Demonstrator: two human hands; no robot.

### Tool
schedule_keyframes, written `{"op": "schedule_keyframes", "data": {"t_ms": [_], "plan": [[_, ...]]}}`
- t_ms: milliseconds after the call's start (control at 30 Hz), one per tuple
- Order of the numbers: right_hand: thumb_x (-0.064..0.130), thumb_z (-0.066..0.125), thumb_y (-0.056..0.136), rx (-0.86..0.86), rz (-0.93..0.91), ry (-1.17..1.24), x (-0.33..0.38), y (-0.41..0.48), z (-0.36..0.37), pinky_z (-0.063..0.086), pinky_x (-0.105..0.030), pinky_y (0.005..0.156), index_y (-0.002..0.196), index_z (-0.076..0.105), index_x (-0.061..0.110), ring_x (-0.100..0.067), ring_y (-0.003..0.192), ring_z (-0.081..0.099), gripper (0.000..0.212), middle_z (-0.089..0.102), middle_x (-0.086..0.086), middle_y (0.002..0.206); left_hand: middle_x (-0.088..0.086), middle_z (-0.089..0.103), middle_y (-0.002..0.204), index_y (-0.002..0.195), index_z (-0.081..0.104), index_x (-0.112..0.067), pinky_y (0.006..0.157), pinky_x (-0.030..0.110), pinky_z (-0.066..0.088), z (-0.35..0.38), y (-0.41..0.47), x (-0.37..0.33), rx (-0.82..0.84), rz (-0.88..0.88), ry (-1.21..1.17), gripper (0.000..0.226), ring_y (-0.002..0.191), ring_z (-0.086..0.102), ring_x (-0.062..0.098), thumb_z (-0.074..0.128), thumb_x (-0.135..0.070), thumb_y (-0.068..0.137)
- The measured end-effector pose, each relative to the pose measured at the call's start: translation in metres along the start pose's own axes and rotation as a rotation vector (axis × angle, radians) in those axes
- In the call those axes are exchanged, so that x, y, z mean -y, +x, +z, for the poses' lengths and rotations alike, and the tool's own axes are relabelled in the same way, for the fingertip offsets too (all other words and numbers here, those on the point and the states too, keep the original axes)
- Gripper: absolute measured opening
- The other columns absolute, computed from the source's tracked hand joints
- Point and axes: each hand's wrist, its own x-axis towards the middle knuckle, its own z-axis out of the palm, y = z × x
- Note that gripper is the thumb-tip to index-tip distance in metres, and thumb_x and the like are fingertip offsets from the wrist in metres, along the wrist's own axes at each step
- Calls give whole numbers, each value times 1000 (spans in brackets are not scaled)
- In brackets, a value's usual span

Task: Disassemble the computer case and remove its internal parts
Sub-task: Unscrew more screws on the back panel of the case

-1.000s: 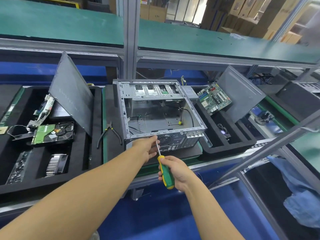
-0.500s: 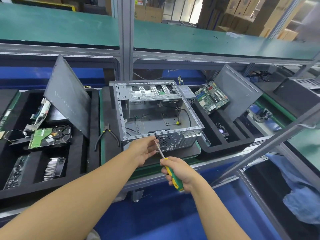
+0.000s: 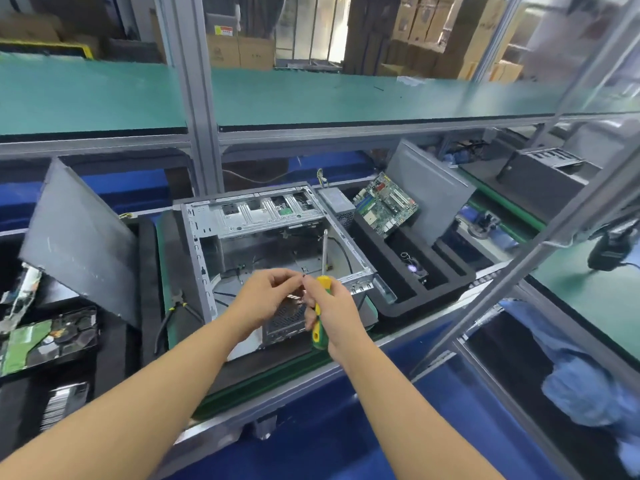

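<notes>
Computer case point(image 3: 263, 213): lies on its side on the green mat point(image 3: 242, 388) at mid-bench, open face up, between two black foam trays. The interior looks mostly bare, with a few loose cables on its floor.

Your right hand point(image 3: 334, 308): wrapped around the yellow-and-green handle of the screwdriver point(image 3: 324, 281). The shaft points up and away from you, over the case's open face, and the tip touches nothing.

Your left hand point(image 3: 265, 294): fingers curled, tips bunched together right beside the top of the screwdriver handle, above the near wall of the case. A tiny dark speck sits at the fingertips, but it is too small to tell whether they pinch anything.

Left of the case: pliers point(image 3: 173, 308) flat on the bench, then the left foam tray point(image 3: 147, 258) with a grey side panel point(image 3: 79, 244) leaning in it and a hard drive point(image 3: 52, 337) in a pocket.

Right of the case: the right foam tray point(image 3: 434, 301) holds a motherboard point(image 3: 384, 202) propped at a tilt, with a second grey panel point(image 3: 429, 188) leaning behind it. A power supply point(image 3: 336, 199) sits just beside the case's far right corner.
</notes>
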Motion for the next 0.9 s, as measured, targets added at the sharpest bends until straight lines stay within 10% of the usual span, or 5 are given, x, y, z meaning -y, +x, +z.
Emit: {"op": "schedule_keyframes", "data": {"t_ms": [267, 633, 900], "plan": [[28, 69, 95, -275, 16, -107, 12, 49, 3, 42, -27, 45, 82, 60, 12, -14, 42, 45, 23, 50, 1, 58, -13, 75, 79, 96, 81, -22, 75, 21, 55, -17, 57, -29, 57, 295, 644, 10, 75, 69, -1, 76, -24, 87], [16, 64, 97, -309, 0, -161, 34, 105, -13, 42, -26, 43, 87, 61, 7, -16, 45, 45, 14, 53, -3, 58, -20, 70, 100, 115, 69, -30, 77, 7, 46, -14, 137, -30, 270, 248, 623, 29, 89, 62, -11, 66, -16, 91], [14, 64, 98, -314, 44, -237, 37, 135, -60, 43, -27, 44, 89, 65, 7, -13, 45, 48, 11, 54, -4, 62, -4, 66, 111, 122, 62, -17, 80, 14, 49, 40, 171, -20, 279, 131, 540, 34, 102, 64, 12, 50, -3, 94]]}}
